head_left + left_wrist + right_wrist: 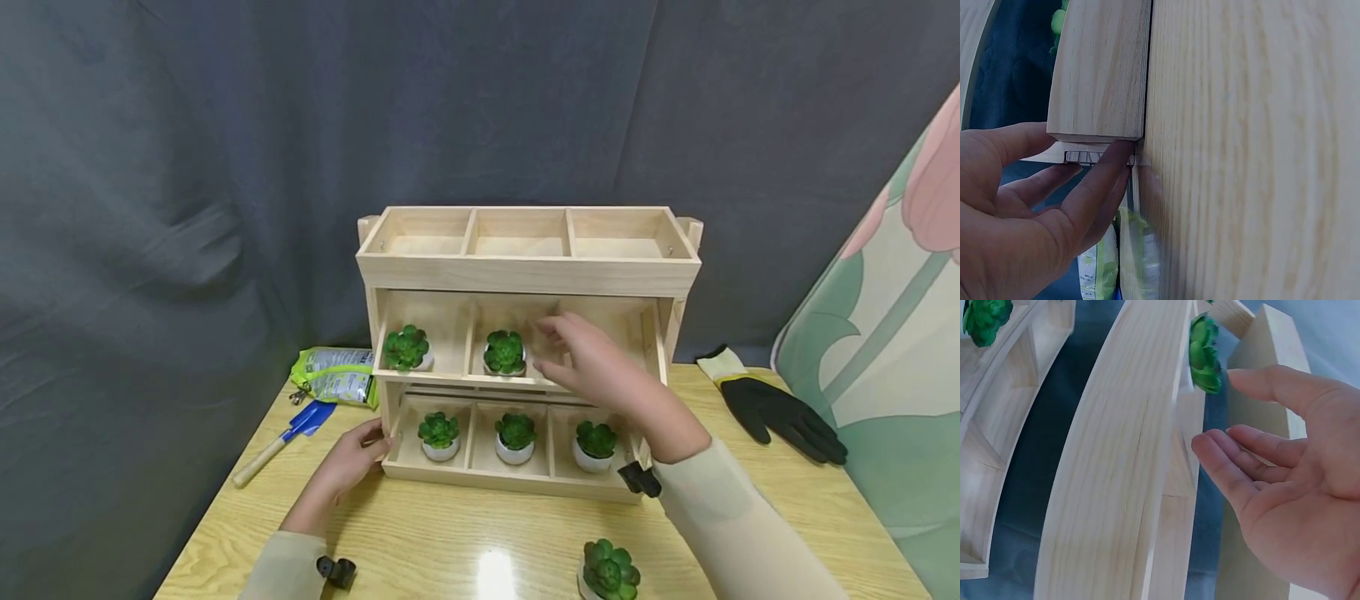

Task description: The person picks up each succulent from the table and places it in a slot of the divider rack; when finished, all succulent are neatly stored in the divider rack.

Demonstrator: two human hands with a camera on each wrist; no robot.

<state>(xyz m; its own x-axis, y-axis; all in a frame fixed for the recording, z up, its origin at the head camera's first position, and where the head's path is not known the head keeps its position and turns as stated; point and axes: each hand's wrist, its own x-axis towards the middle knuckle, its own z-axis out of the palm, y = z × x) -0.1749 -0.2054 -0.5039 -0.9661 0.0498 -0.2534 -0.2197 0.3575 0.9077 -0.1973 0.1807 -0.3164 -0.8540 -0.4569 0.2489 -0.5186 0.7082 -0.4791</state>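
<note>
A light wooden three-tier shelf [528,275] stands on the table, its tiers split into compartments. My left hand [352,460] grips the lower left corner of the shelf; in the left wrist view the thumb lies at the end of the board [1100,69] and the fingers reach beneath it. My right hand [588,354] is held before the middle tier, fingers apart and holding nothing. Just left of it sits a potted succulent [506,352] in the middle compartment; another succulent [407,347] sits in the left one. The bottom tier bears three white-potted succulents, including the centre one [515,437].
One more succulent [609,571] stands on the table near the front. A blue trowel [285,443] and a green-and-white bag [337,377] lie at left. Black gloves [776,410] lie at right. A dark curtain [480,108] hangs behind.
</note>
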